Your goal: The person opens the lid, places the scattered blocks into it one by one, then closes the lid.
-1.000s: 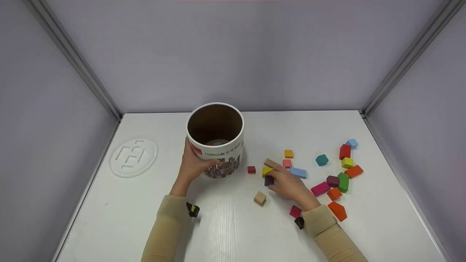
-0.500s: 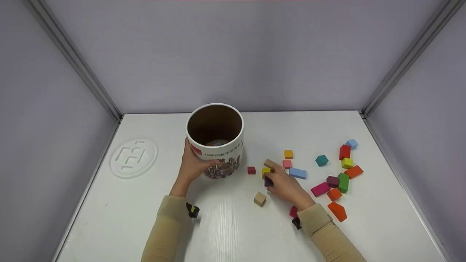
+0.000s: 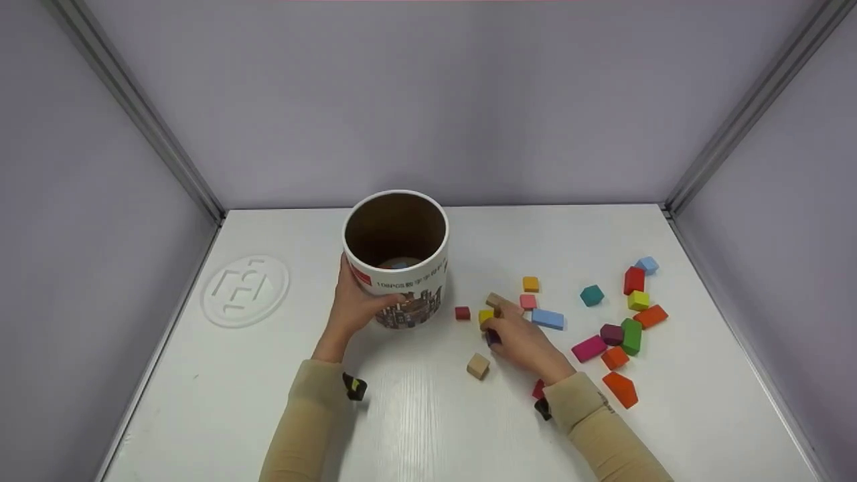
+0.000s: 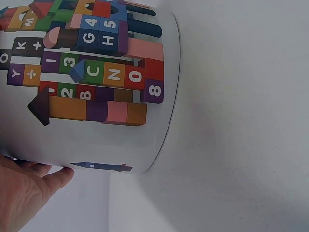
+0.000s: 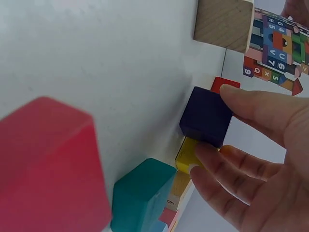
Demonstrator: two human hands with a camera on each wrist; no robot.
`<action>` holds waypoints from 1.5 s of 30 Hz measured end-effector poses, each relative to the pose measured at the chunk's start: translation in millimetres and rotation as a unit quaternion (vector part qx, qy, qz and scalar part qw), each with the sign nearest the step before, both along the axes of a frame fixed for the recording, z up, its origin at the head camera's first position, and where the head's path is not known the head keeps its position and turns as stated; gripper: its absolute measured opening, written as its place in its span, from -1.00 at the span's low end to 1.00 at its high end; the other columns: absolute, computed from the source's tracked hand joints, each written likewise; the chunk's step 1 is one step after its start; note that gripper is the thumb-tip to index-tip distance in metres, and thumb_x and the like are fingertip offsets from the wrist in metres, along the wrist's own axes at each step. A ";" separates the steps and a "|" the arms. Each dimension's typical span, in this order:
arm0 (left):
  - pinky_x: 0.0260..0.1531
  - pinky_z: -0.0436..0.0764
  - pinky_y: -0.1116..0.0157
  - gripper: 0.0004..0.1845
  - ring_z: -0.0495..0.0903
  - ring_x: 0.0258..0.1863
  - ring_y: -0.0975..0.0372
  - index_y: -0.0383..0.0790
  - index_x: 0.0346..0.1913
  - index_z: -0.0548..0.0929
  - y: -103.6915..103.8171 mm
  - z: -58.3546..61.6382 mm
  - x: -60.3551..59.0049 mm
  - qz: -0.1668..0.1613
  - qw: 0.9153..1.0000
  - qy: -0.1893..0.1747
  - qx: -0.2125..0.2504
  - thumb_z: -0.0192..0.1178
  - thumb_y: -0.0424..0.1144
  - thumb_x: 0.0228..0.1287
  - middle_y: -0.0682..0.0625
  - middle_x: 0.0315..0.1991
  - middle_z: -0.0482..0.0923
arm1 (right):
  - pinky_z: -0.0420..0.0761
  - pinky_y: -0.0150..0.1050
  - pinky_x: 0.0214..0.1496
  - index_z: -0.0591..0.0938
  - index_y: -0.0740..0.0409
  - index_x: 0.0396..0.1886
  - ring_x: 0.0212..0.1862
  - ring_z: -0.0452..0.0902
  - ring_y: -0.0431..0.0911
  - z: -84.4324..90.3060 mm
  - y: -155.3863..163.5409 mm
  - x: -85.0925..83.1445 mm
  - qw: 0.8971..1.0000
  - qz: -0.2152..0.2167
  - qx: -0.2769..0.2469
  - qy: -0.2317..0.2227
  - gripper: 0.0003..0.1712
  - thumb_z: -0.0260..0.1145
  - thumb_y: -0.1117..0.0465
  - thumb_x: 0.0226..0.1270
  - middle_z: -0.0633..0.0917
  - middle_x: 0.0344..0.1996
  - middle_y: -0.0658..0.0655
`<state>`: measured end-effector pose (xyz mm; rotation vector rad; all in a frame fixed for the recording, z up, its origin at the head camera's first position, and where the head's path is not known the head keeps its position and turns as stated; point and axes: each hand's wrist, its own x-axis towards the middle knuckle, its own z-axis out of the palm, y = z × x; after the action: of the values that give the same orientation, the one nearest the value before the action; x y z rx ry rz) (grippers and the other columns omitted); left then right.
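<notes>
The dark cube [image 5: 205, 116] is in the person's right hand [image 3: 525, 340], held in a narrow pinch between thumb and fingertips; from here I can't tell whether its underside touches the white table [image 3: 415, 415]. A yellow block [image 3: 487, 317] sits right by those fingers, with a wooden strip [image 3: 499, 302] just behind it. A small red block [image 3: 462, 313] lies between them and the tub [image 3: 423, 284], and a plain wooden cube [image 3: 478, 366] rests nearer the person. The left hand [image 3: 357, 302] has a wide grip on the tub's side, thumb across the printed front, the mouth facing up. Over to the left, a round translucent lid [image 3: 245, 291] lies flat; to the right I see a teal block [image 3: 592, 295] and a green block [image 3: 631, 336].
</notes>
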<state>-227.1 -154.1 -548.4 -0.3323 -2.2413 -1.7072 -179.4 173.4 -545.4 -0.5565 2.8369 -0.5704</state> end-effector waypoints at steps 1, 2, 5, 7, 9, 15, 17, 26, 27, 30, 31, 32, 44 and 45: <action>0.39 0.20 0.04 0.40 0.27 0.33 -0.05 -0.15 0.53 -0.04 0.4 1.0 0.5 0.002 1.000 -0.001 -0.002 0.71 -0.05 -0.37 -0.18 0.37 0.26 | 0.39 0.06 0.34 0.69 0.07 0.05 0.41 0.22 0.14 0.1 0.2 -0.3 1.000 0.000 -0.001 0.000 -0.63 0.45 0.31 0.23 0.23 0.46 0.20; 0.39 0.20 0.03 0.41 0.27 0.33 -0.05 -0.15 0.53 -0.05 0.9 2.4 1.2 0.003 1.000 -0.002 -0.005 0.71 -0.05 -0.37 -0.17 0.37 0.26 | 0.39 0.06 0.34 0.70 0.08 0.04 0.40 0.24 0.14 -0.1 0.5 -0.8 1.000 0.000 -0.004 -0.001 -0.64 0.44 0.32 0.24 0.24 0.46 0.21; 0.39 0.21 0.01 0.39 0.28 0.32 -0.03 -0.17 0.53 -0.04 3.6 12.8 7.2 0.005 1.000 0.001 -0.001 0.71 -0.13 -0.37 -0.15 0.36 0.27 | 0.41 0.05 0.32 0.70 0.07 0.02 0.36 0.29 0.14 -1.0 1.9 -1.7 1.000 -0.003 -0.019 -0.007 -0.67 0.42 0.32 0.26 0.26 0.44 0.22; 0.39 0.20 0.01 0.37 0.29 0.31 0.02 -0.17 0.52 -0.03 5.6 21.8 12.8 0.004 1.000 0.001 0.002 0.71 -0.18 -0.35 -0.11 0.35 0.28 | 0.42 0.05 0.32 0.69 0.07 0.02 0.34 0.32 0.14 -2.0 3.4 -2.2 0.999 -0.007 -0.029 -0.012 -0.68 0.41 0.32 0.27 0.26 0.44 0.22; 0.39 0.21 0.02 0.35 0.30 0.31 0.06 -0.17 0.52 -0.02 7.1 30.1 18.0 0.004 1.000 -0.002 0.005 0.70 -0.23 -0.34 -0.05 0.35 0.30 | 0.42 0.06 0.32 0.69 0.06 0.02 0.34 0.32 0.13 -2.2 5.1 -2.1 0.999 -0.010 -0.037 -0.016 -0.69 0.41 0.31 0.27 0.25 0.45 0.20; 0.39 0.20 0.01 0.36 0.29 0.32 -0.03 -0.23 0.51 -0.02 6.4 26.3 16.3 0.001 1.000 -0.003 0.009 0.70 -0.21 -0.34 -0.15 0.36 0.28 | 0.35 0.05 0.37 0.66 0.03 0.04 0.43 0.20 0.10 0.1 9.7 -0.9 0.998 -0.010 -0.051 -0.019 -0.68 0.40 0.28 0.29 0.21 0.49 0.09; 0.39 0.20 0.01 0.38 0.27 0.32 -0.07 -0.19 0.52 -0.03 5.1 17.0 10.4 0.000 1.000 -0.003 0.010 0.71 -0.16 -0.36 -0.19 0.36 0.27 | 0.36 0.06 0.36 0.65 0.04 0.05 0.43 0.19 0.09 0.9 10.7 -0.9 0.998 -0.011 -0.054 -0.020 -0.67 0.40 0.27 0.29 0.22 0.49 0.09; 0.38 0.22 0.03 0.41 0.28 0.32 -0.06 -0.10 0.53 -0.04 1.8 -0.7 0.1 0.002 1.000 -0.012 0.007 0.71 -0.04 -0.39 -0.17 0.36 0.27 | 0.42 0.03 0.33 0.59 0.18 0.19 0.29 0.38 0.09 9.2 15.5 -5.6 0.994 -0.016 -0.103 -0.032 -0.54 0.40 0.22 0.30 0.43 0.35 0.17; 0.39 0.21 0.02 0.41 0.27 0.32 -0.07 -0.12 0.53 -0.05 2.0 -0.4 0.2 0.003 1.000 -0.012 0.003 0.71 -0.05 -0.38 -0.18 0.37 0.26 | 0.48 0.01 0.28 0.57 0.19 0.22 0.22 0.44 0.08 11.2 16.2 -6.5 0.993 -0.020 -0.112 -0.030 -0.51 0.40 0.22 0.30 0.49 0.27 0.18; 0.40 0.19 -0.02 0.39 0.24 0.33 -0.11 -0.16 0.53 -0.07 3.6 5.7 3.0 0.001 1.000 -0.009 0.000 0.70 -0.10 -0.34 -0.22 0.37 0.24 | 0.61 -0.08 0.11 0.58 0.18 0.22 -0.01 0.52 0.00 19.0 17.8 -9.2 0.989 -0.032 -0.144 -0.019 -0.50 0.41 0.22 0.29 0.62 0.03 0.15; 0.40 0.19 -0.03 0.38 0.24 0.33 -0.13 -0.18 0.52 -0.07 4.4 9.8 5.3 -0.001 1.000 -0.007 0.003 0.70 -0.13 -0.33 -0.24 0.37 0.23 | 0.64 -0.10 0.06 0.59 0.18 0.21 -0.06 0.53 -0.02 22.4 18.2 -10.0 0.987 -0.036 -0.156 -0.014 -0.50 0.42 0.23 0.28 0.63 -0.04 0.13; 0.39 0.19 -0.05 0.38 0.24 0.32 -0.15 -0.21 0.52 -0.07 5.0 13.6 7.5 -0.003 1.000 -0.005 0.004 0.70 -0.17 -0.32 -0.26 0.36 0.23 | 0.66 -0.12 0.02 0.61 0.18 0.17 -0.09 0.54 -0.03 26.1 18.5 -10.8 0.985 -0.037 -0.168 -0.007 -0.54 0.42 0.24 0.28 0.63 -0.05 0.12; 0.41 0.16 0.01 0.41 0.26 0.34 -0.06 -0.12 0.53 -0.05 1.9 3.4 2.9 0.007 1.000 -0.006 -0.010 0.71 -0.04 -0.38 -0.17 0.37 0.26 | 0.69 -0.12 -0.04 0.64 0.17 0.08 -0.14 0.60 -0.04 80.9 5.7 -20.5 0.951 -0.057 -0.287 0.103 -0.63 0.42 0.25 0.29 0.64 -0.07 0.15; 0.41 0.16 0.01 0.42 0.26 0.33 -0.06 -0.11 0.53 -0.05 1.5 1.3 1.8 0.007 1.000 -0.006 -0.010 0.71 -0.03 -0.39 -0.17 0.37 0.26 | 0.69 -0.12 -0.04 0.64 0.17 0.08 -0.15 0.60 -0.04 85.1 2.9 -21.3 0.947 -0.057 -0.296 0.110 -0.63 0.42 0.26 0.28 0.64 -0.07 0.14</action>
<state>-225.4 -152.6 -547.1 -0.3109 -2.2657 -1.6859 -200.7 176.4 -460.3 -0.5734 2.8888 -1.4937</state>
